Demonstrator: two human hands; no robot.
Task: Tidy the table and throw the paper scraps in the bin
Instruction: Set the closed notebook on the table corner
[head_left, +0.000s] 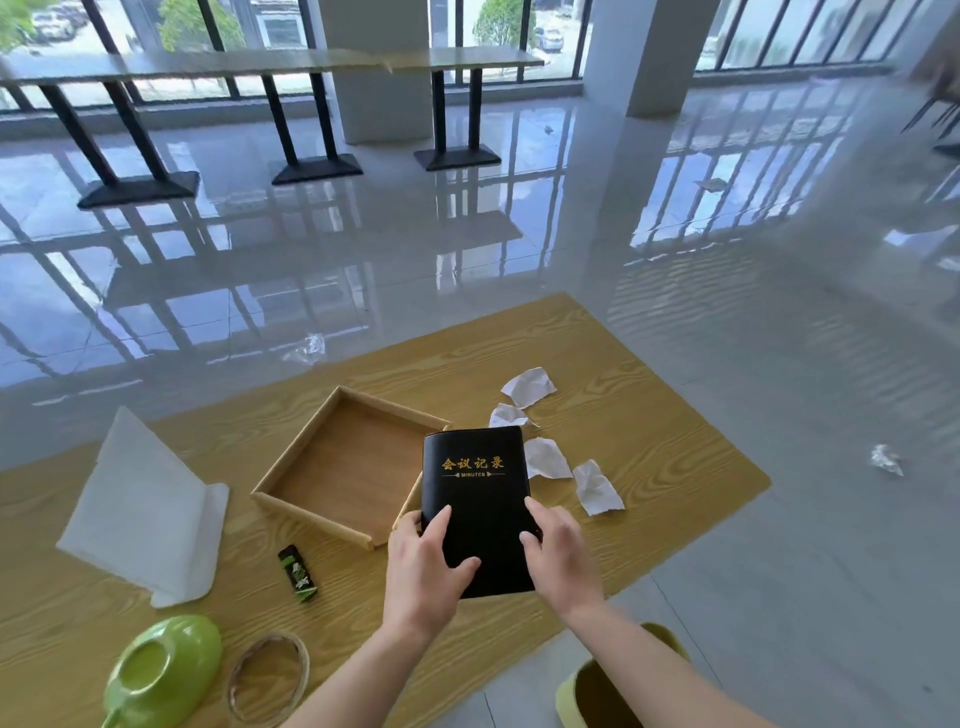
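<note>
The minutes notebook (478, 506) is being gripped by both hands' fingers (448, 525); paper scraps (545, 458) beside it risk being swept off the surface (649, 415).

Daylight floods a glossy tiled floor (467, 249) beneath tall black-framed windows (524, 31). A long counter table (260, 65) stands along the windows, a white pillar (384, 98) behind it.

2 bare forearms, no sleeves; left hand (423, 564), right hand (558, 556).
</note>
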